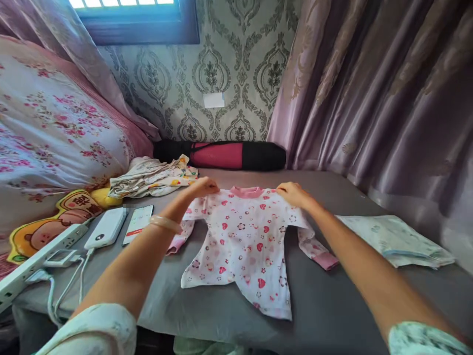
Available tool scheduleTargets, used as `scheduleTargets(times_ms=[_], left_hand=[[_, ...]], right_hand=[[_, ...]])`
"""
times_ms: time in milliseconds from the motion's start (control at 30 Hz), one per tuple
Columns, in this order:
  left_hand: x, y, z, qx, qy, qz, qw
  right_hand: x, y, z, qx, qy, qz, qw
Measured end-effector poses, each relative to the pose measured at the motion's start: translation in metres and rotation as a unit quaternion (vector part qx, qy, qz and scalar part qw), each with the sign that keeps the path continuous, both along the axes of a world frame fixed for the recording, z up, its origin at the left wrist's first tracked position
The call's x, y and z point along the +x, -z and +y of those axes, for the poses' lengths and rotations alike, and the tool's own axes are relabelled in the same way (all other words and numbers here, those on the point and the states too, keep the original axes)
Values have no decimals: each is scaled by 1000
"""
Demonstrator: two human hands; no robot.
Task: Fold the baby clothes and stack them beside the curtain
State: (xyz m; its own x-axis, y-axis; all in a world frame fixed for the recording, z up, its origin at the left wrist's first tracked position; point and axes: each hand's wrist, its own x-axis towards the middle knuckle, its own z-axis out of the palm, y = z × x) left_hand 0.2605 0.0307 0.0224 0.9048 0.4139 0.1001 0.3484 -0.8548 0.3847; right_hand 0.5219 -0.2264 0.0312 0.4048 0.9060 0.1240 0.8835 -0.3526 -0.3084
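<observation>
A small white long-sleeved shirt with red hearts, flowers and pink trim lies spread over the grey bed surface, its collar away from me. My left hand pinches the shirt at its left shoulder. At the opposite shoulder, my right hand has its fingers closed on the fabric. Both sleeves hang outward to the sides, with pink cuffs showing. The bottom hem is uneven, folded up near its middle. A pale bangle circles my left wrist.
Left of the shirt lie a phone, a white power bank with cables and a power strip. Crumpled clothes and a black-and-red rolled bag lie at the back. A folded pale cloth rests on the right.
</observation>
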Motion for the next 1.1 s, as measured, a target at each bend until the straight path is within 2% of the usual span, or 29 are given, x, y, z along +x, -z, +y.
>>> scheduleTargets(times_ms=[67, 133, 200, 300, 533, 833, 1000, 1100], left_hand=[[13, 41, -2, 42, -51, 3, 998], [22, 70, -8, 105, -95, -19, 990], [26, 89, -14, 157, -129, -31, 979], [28, 105, -16, 196, -144, -14, 970], [39, 116, 13, 234, -109, -7, 966], [66, 111, 49, 251, -98, 4, 963], [83, 111, 61, 255, -115, 26, 960], [91, 109, 62, 232, -131, 63, 962]], right_hand=[[-2, 36, 10, -26, 37, -52, 998], [-4, 63, 15, -50, 61, -99, 992], [-3, 81, 18, -78, 68, -134, 986], [6, 95, 22, -109, 50, -168, 978], [33, 102, 48, -118, 5, -219, 968], [71, 99, 87, -134, -42, -254, 957], [86, 99, 103, -143, -41, -243, 958], [85, 97, 105, -143, -13, -213, 966]])
